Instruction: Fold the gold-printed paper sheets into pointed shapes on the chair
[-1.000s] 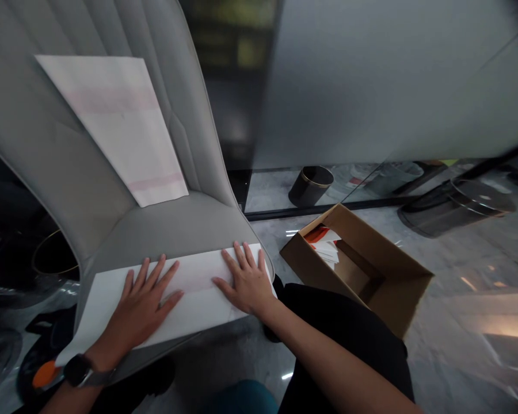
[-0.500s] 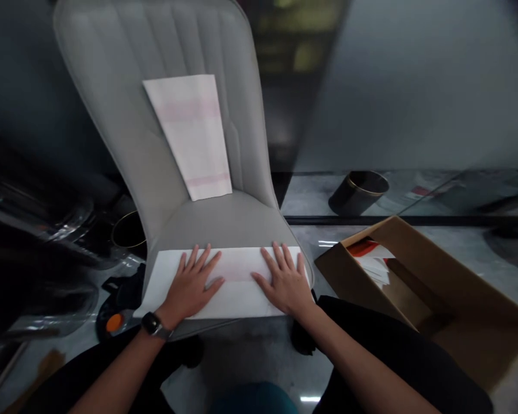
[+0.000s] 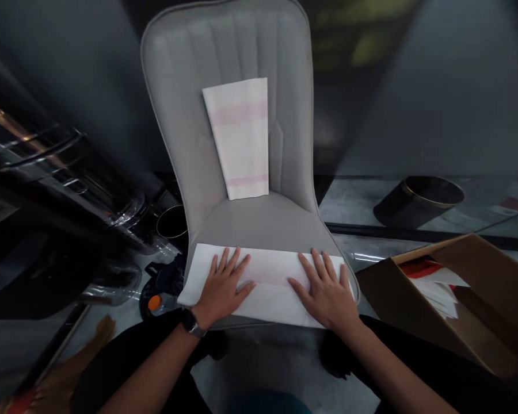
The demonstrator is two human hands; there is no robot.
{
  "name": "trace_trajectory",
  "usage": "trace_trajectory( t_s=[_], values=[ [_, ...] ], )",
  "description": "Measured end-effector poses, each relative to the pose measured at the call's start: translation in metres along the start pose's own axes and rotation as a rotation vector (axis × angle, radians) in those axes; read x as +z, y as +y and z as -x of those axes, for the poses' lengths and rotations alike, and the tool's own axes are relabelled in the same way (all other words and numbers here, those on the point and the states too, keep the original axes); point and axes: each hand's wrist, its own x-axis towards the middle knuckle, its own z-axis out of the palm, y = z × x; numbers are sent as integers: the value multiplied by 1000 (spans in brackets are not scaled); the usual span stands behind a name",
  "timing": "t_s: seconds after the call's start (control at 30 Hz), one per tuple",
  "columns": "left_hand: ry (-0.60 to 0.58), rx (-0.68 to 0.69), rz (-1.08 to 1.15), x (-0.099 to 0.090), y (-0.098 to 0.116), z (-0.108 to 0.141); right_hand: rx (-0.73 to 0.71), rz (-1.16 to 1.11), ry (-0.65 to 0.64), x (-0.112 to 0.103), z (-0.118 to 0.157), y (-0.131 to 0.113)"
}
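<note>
A white folded sheet with a faint pink band [image 3: 265,276], cloth or paper, I cannot tell which, lies across the front of the grey chair seat [image 3: 259,221]. My left hand [image 3: 222,284] rests flat on its left part, fingers spread, a dark watch on the wrist. On its right part my right hand [image 3: 328,290] lies flat too, fingers apart. Neither hand grips anything. A second white folded piece with pink bands [image 3: 242,141] leans against the chair's backrest [image 3: 289,86].
An open cardboard box [image 3: 479,259] with white papers [image 3: 435,293] and something red stands at right. Behind it is a black bin [image 3: 414,201] with a gold rim. Another dark bin [image 3: 171,223] and an orange-capped bottle [image 3: 155,303] are left of the chair.
The view has swung left, so the chair, box and both hands appear farther right. Both hands stay flat on the white sheet in about the same places.
</note>
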Motion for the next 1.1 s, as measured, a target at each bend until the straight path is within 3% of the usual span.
trace_trajectory(
  t_s=[0.83,1.1],
  values=[
    [-2,-19,86,-4,4,3,-11,2,19,2,4,0],
    [29,-173,-3,-4,-32,10,-8,-43,-3,8,5,3]
  ],
)
